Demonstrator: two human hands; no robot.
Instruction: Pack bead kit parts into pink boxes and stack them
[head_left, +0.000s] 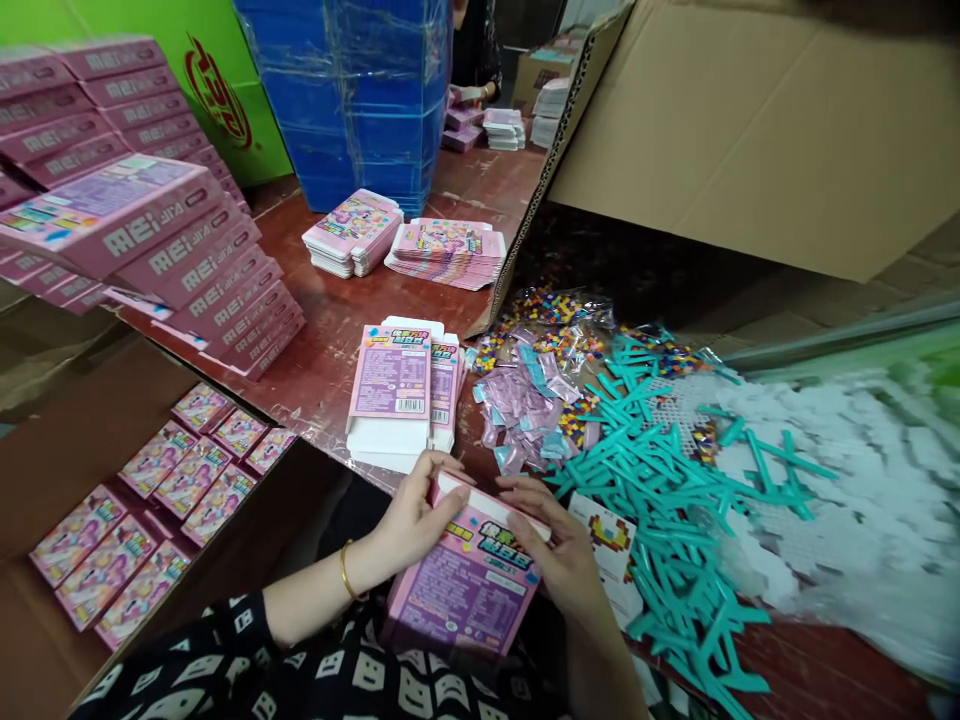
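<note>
A pink and purple printed box (465,575) is held close to my body, its printed back facing up and a pale flap at its far end. My left hand (420,515) grips its far left corner, with the thumb on top. Around the far right corner, my right hand (551,535) has its fingers bent, with the thumb near the flap edge. Just beyond my hands, flat unfolded cartons (394,372) lie on the red table (319,345). Right of my right hand is a white card with a pixel pattern (611,560).
Teal plastic pieces (652,480), small packets (517,405) and bead bags (555,305) are heaped right. Pink boxes (187,250) are stacked left; others (195,480) fill a lower carton. Blue bins (352,100), more cartons (450,250) and a person (476,50) are beyond. A large cardboard box (712,130) stands right.
</note>
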